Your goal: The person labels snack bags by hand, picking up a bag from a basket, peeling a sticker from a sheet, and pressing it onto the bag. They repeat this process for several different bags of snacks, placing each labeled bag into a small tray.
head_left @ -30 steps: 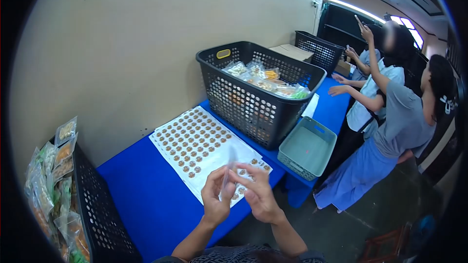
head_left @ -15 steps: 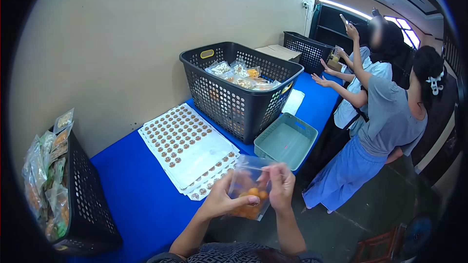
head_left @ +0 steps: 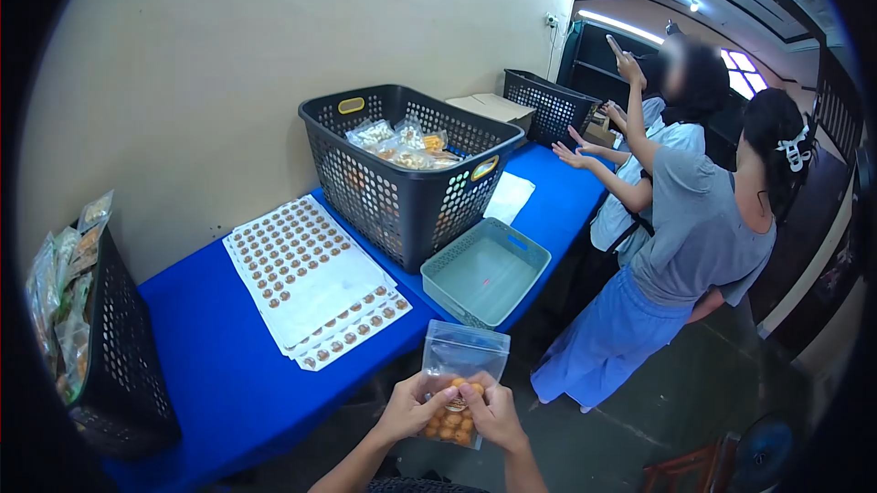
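A clear zip bag (head_left: 464, 351) with round orange-brown snacks in its lower part hangs upright in front of me, beyond the table's front edge. My left hand (head_left: 411, 409) grips its left side and my right hand (head_left: 494, 413) its right side, both thumbs pressed on the front near the middle. A small round sticker shows partly beneath the thumbs. Sheets of round brown stickers (head_left: 311, 283) lie on the blue table (head_left: 201, 338), left of the bag. A shallow grey-green tray (head_left: 486, 272) sits at the table edge just above the bag.
A large black basket (head_left: 402, 191) holds small snack packets. Another black basket (head_left: 128, 356) with packed bags is at the left. Farther back are cardboard (head_left: 493, 109) and a third basket (head_left: 548, 105). People (head_left: 694, 210) stand at the right, one arm raising a phone.
My right hand has come down from the bag's top to its right side. The bag now hangs straighter and its top is flatter. The view has shifted, moving the table and baskets leftward.
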